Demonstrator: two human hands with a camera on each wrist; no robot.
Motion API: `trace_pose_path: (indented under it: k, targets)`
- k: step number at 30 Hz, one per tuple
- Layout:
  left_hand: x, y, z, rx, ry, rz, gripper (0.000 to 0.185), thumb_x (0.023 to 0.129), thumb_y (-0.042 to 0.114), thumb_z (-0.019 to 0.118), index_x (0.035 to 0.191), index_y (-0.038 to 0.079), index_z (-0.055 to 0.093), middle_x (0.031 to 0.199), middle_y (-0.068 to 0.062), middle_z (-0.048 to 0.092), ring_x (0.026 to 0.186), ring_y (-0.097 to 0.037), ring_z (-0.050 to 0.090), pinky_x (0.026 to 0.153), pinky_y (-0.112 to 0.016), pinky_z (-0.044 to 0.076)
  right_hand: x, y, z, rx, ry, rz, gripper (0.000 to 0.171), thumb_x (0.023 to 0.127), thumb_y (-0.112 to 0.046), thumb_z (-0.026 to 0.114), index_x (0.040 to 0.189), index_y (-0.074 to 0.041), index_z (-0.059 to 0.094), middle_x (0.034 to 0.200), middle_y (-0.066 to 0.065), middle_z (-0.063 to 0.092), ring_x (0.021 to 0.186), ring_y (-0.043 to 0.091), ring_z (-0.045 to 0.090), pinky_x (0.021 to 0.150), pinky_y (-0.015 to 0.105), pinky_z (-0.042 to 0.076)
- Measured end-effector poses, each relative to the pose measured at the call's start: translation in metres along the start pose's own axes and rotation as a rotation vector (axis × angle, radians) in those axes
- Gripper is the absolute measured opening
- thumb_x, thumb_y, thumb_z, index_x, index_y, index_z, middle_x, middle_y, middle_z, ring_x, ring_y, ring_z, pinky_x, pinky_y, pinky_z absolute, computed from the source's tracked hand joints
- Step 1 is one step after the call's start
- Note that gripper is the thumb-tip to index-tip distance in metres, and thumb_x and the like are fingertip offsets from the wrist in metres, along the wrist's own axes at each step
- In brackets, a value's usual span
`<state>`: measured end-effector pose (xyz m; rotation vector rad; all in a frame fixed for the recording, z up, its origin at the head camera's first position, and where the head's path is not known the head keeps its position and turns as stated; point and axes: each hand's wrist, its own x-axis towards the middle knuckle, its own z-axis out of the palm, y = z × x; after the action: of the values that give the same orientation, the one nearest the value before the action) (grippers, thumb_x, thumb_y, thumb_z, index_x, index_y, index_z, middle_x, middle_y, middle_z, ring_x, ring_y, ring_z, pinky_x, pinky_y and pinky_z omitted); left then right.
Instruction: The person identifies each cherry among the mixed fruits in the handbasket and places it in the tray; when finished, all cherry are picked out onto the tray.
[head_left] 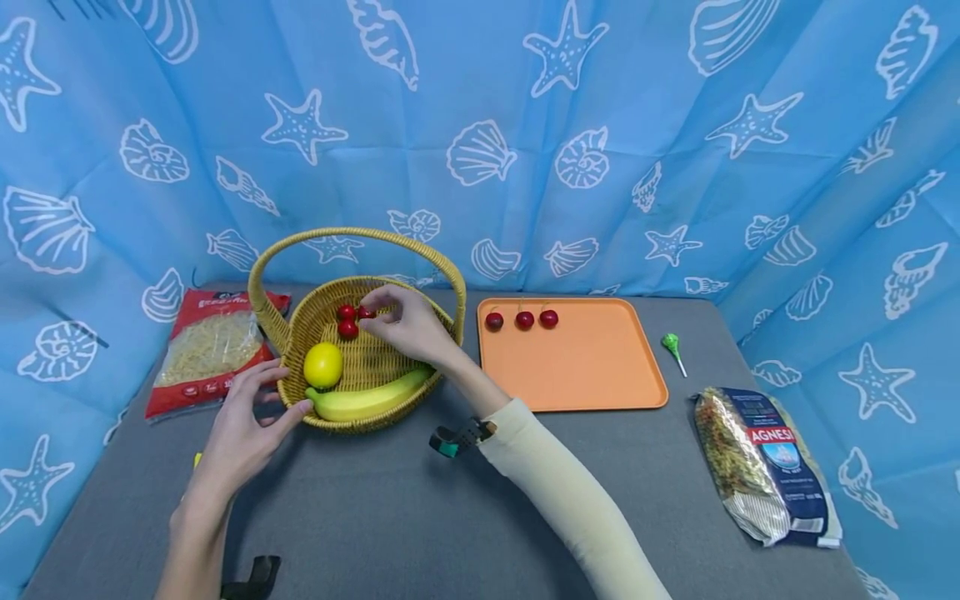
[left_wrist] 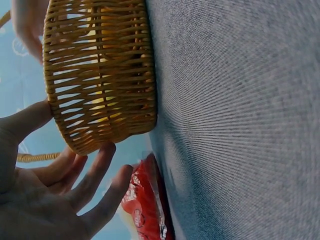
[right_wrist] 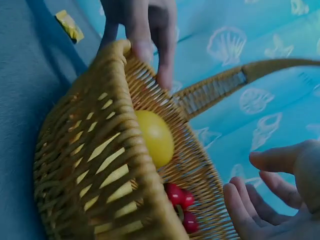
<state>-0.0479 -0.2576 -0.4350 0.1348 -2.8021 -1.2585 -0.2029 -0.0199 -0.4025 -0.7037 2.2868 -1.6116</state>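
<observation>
Here, three cherries (head_left: 347, 330) in one basket (head_left: 375, 362); left hand (head_left: 243, 423) round its rim (head_left: 345, 427); right hand (head_left: 409, 323) loosely parted, empty.

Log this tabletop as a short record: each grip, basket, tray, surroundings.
Left grip: holds the left rim of the basket
Right grip: over the basket near its cherries, holding nothing visible
Basket contents: three cherries, yellow fruit, banana
Tray: orange, three cherries in a row
Right of tray: green lollipop, pasta bag
Left of basket: red bag
</observation>
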Motion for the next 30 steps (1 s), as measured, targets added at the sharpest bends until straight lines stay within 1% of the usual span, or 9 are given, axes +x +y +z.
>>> trace_pose_path:
  k: [3,5,7,9,13,16,19,24,30]
  targets:
    - [-0.001,-0.001,0.000,-0.003,-0.004,-0.008,0.065,0.103,0.031,0.077,0.153,0.000,0.050,0.167,-0.027,0.037,0.128,-0.049,0.059,0.100,-0.072,0.059,0.018,0.003,0.013,0.066,0.011,0.104,0.035,0.104,-0.014,0.072,0.137,-0.003,0.067,0.142,0.018,0.068,0.120,0.032,0.072,0.100,0.043,0.065]
    - [-0.001,-0.001,0.000,-0.003,-0.005,-0.005,0.065,0.103,0.032,0.077,0.153,0.001,0.050,0.167,-0.027,0.037,0.128,-0.049,0.059,0.099,-0.072,0.059,0.027,0.005,0.021,0.095,0.017,0.149,0.038,0.106,-0.012,0.069,0.141,-0.001,0.064,0.144,0.021,0.065,0.116,0.032,0.072,0.100,0.047,0.064]
    - [-0.001,-0.002,-0.001,-0.006,-0.003,0.003,0.064,0.103,0.031,0.077,0.153,0.001,0.050,0.166,-0.027,0.037,0.127,-0.049,0.059,0.099,-0.072,0.059,0.034,0.006,0.028,0.101,0.014,0.185,0.040,0.107,-0.011,0.066,0.146,0.000,0.061,0.146,0.023,0.063,0.108,0.028,0.072,0.094,0.044,0.063]
    - [-0.001,-0.002,-0.002,-0.004,0.002,0.018,0.064,0.103,0.030,0.077,0.153,0.000,0.051,0.165,-0.027,0.039,0.126,-0.048,0.060,0.099,-0.070,0.060,0.038,0.008,0.033,0.061,0.007,0.209,0.044,0.109,-0.012,0.063,0.151,-0.001,0.056,0.150,0.023,0.058,0.094,0.022,0.065,0.082,0.035,0.057]
    - [0.000,-0.002,-0.002,0.004,0.014,0.040,0.062,0.102,0.029,0.078,0.151,-0.001,0.053,0.164,-0.027,0.041,0.123,-0.046,0.062,0.097,-0.066,0.061,0.044,0.013,0.042,-0.013,-0.007,0.267,0.053,0.109,-0.013,0.061,0.159,-0.005,0.048,0.163,0.024,0.044,0.090,0.017,0.050,0.073,0.029,0.041]
    - [0.000,-0.002,-0.001,0.007,0.014,0.039,0.062,0.102,0.028,0.078,0.151,-0.001,0.053,0.164,-0.027,0.041,0.123,-0.046,0.062,0.097,-0.065,0.061,0.045,0.017,0.049,-0.052,-0.020,0.305,0.056,0.108,-0.010,0.059,0.162,-0.006,0.045,0.161,0.024,0.048,0.079,0.015,0.048,0.067,0.027,0.039]
    - [0.000,-0.001,-0.001,0.003,0.009,0.030,0.063,0.103,0.030,0.078,0.151,0.000,0.052,0.164,-0.027,0.040,0.124,-0.047,0.061,0.098,-0.067,0.061,0.046,0.021,0.053,-0.073,-0.024,0.315,0.054,0.107,-0.005,0.058,0.160,-0.003,0.048,0.150,0.023,0.060,0.069,0.012,0.044,0.061,0.025,0.037]
    - [0.000,-0.001,0.000,-0.007,0.003,0.015,0.064,0.103,0.031,0.077,0.152,0.000,0.052,0.166,-0.027,0.039,0.126,-0.048,0.060,0.099,-0.071,0.060,0.043,0.019,0.055,-0.093,0.051,0.277,0.042,0.105,-0.002,0.062,0.148,-0.001,0.061,0.149,0.020,0.060,0.095,0.016,0.055,0.069,0.023,0.042]
    - [0.001,-0.001,-0.002,-0.011,-0.008,0.005,0.064,0.103,0.032,0.076,0.153,0.000,0.051,0.166,-0.027,0.038,0.127,-0.049,0.060,0.099,-0.072,0.059,0.033,0.010,0.052,0.000,0.128,0.189,0.033,0.105,-0.001,0.066,0.137,-0.001,0.068,0.131,0.020,0.070,0.092,0.037,0.077,0.056,0.020,0.046]
